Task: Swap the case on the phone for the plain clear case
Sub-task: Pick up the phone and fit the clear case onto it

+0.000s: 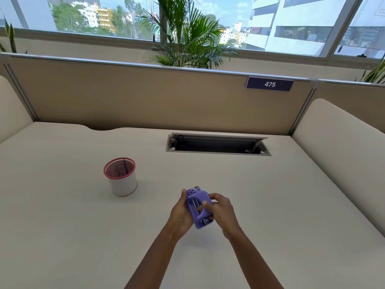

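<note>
Both hands are gripping the phone in its purple moulded plastic case [199, 207] above the table [270, 205]: left hand [181, 215] cradling its edge, right hand [220, 211] pinching the back. The case looks stiff and light; peeling at a corner seems best. No clear case is visible.

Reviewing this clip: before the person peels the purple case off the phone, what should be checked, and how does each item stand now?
1. Phone supported: ok. The left hand cradles the purple-cased phone from the side and beneath.
2. Peeling grip: ok. The right hand has fingers on the case's right edge.
3. Case started coming off: cannot tell; it shows no clear gap.
4. Clear case within reach: not ok. None shows on the desk.
5. Landing space: ok. Only the mesh cup stands nearby, apart from the hands.
</note>
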Motion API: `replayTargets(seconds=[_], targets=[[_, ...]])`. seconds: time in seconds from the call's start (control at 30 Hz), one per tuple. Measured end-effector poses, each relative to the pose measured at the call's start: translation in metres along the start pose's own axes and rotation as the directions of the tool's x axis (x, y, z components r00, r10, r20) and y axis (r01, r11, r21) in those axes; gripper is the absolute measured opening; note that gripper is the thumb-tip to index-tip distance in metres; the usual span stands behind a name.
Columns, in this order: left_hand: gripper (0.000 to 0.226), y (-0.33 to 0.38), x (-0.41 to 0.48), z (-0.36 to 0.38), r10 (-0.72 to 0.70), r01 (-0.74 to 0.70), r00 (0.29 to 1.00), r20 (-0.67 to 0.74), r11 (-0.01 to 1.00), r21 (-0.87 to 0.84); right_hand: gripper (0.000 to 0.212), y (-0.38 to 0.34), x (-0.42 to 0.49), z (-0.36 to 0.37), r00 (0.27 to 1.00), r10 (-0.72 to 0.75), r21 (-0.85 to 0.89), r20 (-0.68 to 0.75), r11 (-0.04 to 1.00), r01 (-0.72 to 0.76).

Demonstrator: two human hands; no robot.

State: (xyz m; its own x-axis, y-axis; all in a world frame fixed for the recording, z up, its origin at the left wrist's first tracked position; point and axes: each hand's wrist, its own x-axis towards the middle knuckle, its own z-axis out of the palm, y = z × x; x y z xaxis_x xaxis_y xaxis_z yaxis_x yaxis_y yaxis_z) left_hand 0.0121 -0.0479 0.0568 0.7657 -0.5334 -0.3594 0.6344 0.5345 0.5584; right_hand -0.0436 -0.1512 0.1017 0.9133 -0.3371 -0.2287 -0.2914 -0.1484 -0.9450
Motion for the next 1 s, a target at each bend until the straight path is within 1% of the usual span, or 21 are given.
replayTargets(seconds=[0.17, 0.27, 0.33, 0.4, 0.47, 0.5, 0.57, 0.6, 0.63, 0.77, 0.87, 1.0], targets=[[0.041, -0.004, 0.002, 0.001, 0.134, -0.106, 0.986, -0.097, 0.962, 0.250, 0.014, 0.001, -0.001, -0.001, 1.000, 0.006, -0.018, 0.006, 1.000, -0.006], [0.038, -0.005, 0.000, 0.004, 0.192, -0.130, 0.968, -0.161, 0.935, 0.330, 0.019, 0.001, 0.000, -0.001, 1.000, 0.009, -0.040, 0.026, 0.999, -0.008], [0.038, -0.005, -0.001, 0.005, 0.210, -0.136, 0.958, -0.193, 0.932, 0.337, 0.019, 0.003, 0.002, -0.002, 0.998, 0.010, -0.052, 0.065, 0.999, -0.006], [0.036, -0.004, -0.001, 0.008, 0.208, -0.136, 0.951, -0.230, 0.945, 0.297, 0.014, 0.004, 0.002, -0.002, 0.994, -0.001, -0.052, 0.110, 0.999, 0.006], [0.036, -0.002, -0.001, 0.010, 0.163, -0.111, 0.952, -0.260, 0.972, 0.206, 0.029, 0.004, 0.002, -0.002, 0.996, -0.030, -0.048, 0.081, 0.998, 0.034], [0.038, -0.001, -0.001, 0.010, 0.138, -0.095, 0.957, -0.254, 0.980, 0.174, 0.031, 0.003, 0.003, -0.003, 0.998, -0.051, -0.064, 0.028, 0.997, 0.053], [0.040, 0.000, -0.002, 0.007, 0.098, -0.065, 0.970, -0.224, 0.987, 0.148, 0.024, 0.002, 0.006, -0.005, 0.990, -0.104, -0.096, -0.093, 0.991, 0.095], [0.040, 0.000, -0.002, 0.004, 0.084, -0.052, 0.975, -0.205, 0.987, 0.154, 0.021, 0.002, 0.008, -0.006, 0.986, -0.111, -0.090, -0.124, 0.991, 0.100], [0.040, 0.000, -0.003, 0.003, 0.075, -0.042, 0.979, -0.187, 0.984, 0.171, 0.019, 0.001, 0.010, -0.007, 0.988, -0.095, -0.071, -0.119, 0.994, 0.087], [0.041, -0.003, -0.008, 0.003, 0.072, -0.034, 0.989, -0.126, 0.960, 0.278, 0.021, 0.000, 0.017, -0.009, 1.000, 0.015, 0.053, 0.014, 0.998, -0.016], [0.041, -0.002, -0.011, 0.002, 0.073, -0.032, 0.992, -0.106, 0.937, 0.347, 0.022, -0.001, 0.018, -0.013, 0.997, 0.045, 0.133, 0.066, 0.990, -0.054], [0.040, -0.001, -0.014, 0.002, 0.075, -0.031, 0.993, -0.091, 0.909, 0.416, 0.022, -0.001, 0.020, -0.015, 0.995, 0.067, 0.154, 0.070, 0.985, -0.077]])
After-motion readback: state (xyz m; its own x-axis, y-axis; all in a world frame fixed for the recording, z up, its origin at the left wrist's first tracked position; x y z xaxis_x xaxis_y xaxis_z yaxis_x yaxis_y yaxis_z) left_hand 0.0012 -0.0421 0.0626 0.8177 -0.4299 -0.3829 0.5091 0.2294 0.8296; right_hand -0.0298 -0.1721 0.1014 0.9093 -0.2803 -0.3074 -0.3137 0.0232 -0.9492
